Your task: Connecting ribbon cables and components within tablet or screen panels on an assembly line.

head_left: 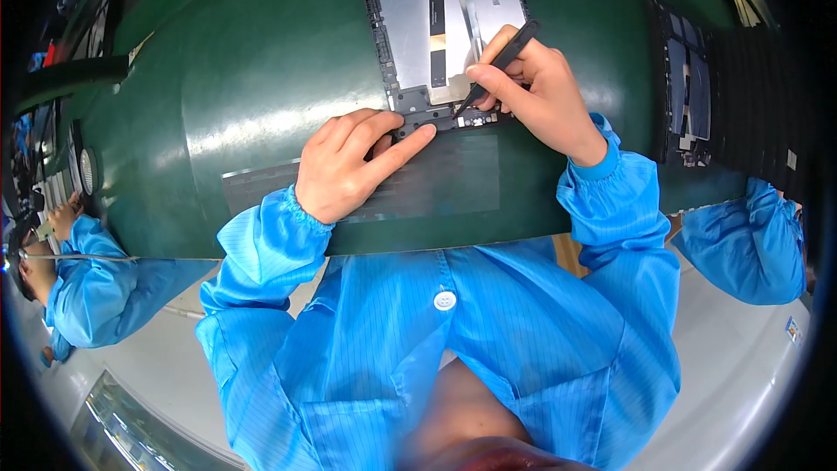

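An opened tablet-like device (403, 26) lies on the green mat, with silver panels and a dark flex strip down its middle. My left hand (349, 166) rests at its near edge. Its fingers are apart, their tips on the black frame. My right hand (545, 92) is closed around a black pointed tool (503, 59); whether it is tweezers or a spudger I cannot tell. Its tip touches or nearly touches the near edge, beside small board parts (475, 120). A slim metal tool (469, 9), perhaps tweezers, extends from behind the right fingers over the silver panel.
Under my left wrist spreads a thin translucent sheet (462, 181) on the green mat (235, 78). Another opened device (684, 87) lies at the right beside a black ribbed surface (758, 105). Blue-sleeved people sit at the left (113, 283) and right (745, 240).
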A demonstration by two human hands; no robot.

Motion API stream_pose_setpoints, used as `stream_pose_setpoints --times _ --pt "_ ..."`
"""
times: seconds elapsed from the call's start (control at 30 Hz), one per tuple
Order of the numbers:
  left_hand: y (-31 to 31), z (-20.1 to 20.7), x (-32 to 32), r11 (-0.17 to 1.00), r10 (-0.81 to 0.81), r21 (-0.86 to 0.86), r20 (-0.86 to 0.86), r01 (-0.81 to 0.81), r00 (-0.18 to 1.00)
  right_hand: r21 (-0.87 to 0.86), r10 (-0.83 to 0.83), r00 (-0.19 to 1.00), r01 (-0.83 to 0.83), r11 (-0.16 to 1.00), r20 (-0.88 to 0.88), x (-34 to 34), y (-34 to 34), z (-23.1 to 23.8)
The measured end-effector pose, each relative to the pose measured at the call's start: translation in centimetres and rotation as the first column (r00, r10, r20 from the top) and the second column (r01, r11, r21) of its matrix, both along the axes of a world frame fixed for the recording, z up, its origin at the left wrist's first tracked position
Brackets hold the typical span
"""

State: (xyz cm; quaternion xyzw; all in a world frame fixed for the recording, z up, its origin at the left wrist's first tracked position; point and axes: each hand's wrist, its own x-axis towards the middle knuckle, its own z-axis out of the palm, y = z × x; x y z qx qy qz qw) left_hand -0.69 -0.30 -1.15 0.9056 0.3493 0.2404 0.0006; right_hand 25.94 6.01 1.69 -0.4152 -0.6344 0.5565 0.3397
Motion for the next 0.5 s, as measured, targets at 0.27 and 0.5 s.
stream_pose_setpoints --times 0.27,0.5 --pt "-0.17 0.05 -0.08 0.999 0.019 -0.034 0.012 -0.018 1.000 0.016 -0.009 0.998 0.008 1.000 0.065 -0.34 -0.06 0.09" --pt "-0.24 0.88 0.30 0.995 0.060 -0.085 0.028 -0.058 0.998 0.042 -0.005 0.999 0.002 0.999 0.052 -0.70 -0.02 -0.32"
